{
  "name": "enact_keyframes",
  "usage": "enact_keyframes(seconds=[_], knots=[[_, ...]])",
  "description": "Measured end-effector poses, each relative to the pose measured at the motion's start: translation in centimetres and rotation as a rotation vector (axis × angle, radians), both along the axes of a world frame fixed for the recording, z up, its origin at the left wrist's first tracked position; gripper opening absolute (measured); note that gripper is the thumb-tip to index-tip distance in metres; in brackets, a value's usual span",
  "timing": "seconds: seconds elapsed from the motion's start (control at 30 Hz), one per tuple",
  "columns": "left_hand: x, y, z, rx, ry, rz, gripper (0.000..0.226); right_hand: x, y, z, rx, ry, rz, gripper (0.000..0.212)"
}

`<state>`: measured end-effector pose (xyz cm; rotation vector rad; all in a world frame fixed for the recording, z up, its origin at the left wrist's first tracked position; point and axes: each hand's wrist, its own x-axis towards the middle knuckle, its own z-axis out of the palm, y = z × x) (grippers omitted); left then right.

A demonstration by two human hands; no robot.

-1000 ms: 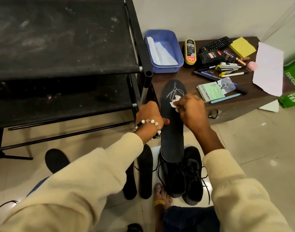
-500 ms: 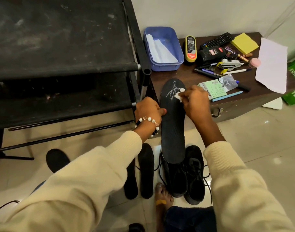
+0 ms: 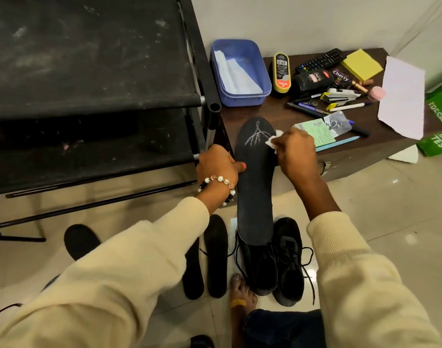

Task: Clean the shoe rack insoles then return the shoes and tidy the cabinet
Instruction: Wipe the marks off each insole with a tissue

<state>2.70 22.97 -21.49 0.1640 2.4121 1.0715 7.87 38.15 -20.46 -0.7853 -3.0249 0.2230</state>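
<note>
A black insole (image 3: pixel 255 182) is held upright-slanted between the two hands, its toe end leaning over the edge of a brown cabinet (image 3: pixel 272 114) and its heel end resting on the left of two black shoes (image 3: pixel 275 259) on the floor. The insole's left edge is pinched by the left hand (image 3: pixel 216 167), the thumb laid on the top face and the fingers curled behind. A small white wipe (image 3: pixel 274 141) is gripped in the right hand (image 3: pixel 296 153), whose fingers are curled tight around it, and is pressed against the insole's right side near the white pattern at the toe. Two more insoles (image 3: pixel 215 254) are laid flat on the floor just left of the shoes, and another (image 3: pixel 80 241) lies farther left. A black rack (image 3: pixel 89 71) with dusty fabric shelves stands at the left, touching the cabinet. A blue tub (image 3: pixel 260 69) with white sheets inside is seen on the cabinet.
</note>
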Motion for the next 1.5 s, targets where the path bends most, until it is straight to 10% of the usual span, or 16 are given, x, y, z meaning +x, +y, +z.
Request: enact_keyframes(seconds=[0.23, 0.97, 1.23, 1.5], knots=[[0.0, 0.3, 0.2, -0.085, 0.076, -0.015, 0.024, -0.8, -3.0, -0.1, -0.029, 0.018, 0.258, 0.028], [-0.4, 0.5, 0.2, -0.109, 0.076, -0.043, 0.028, -1.3, 0.2, -0.7, 0.053, 0.019, -0.021, 0.029], [-0.3, 0.5, 0.5, -0.127, 0.110, -0.027, 0.021, -2.4, -3.9, -0.8, 0.012, 0.000, 0.280, 0.030], [-0.4, 0.6, 0.3, -0.119, 0.086, -0.036, 0.028, -2.1, -0.5, -1.0, 0.058, 0.056, 0.001, 0.029]])
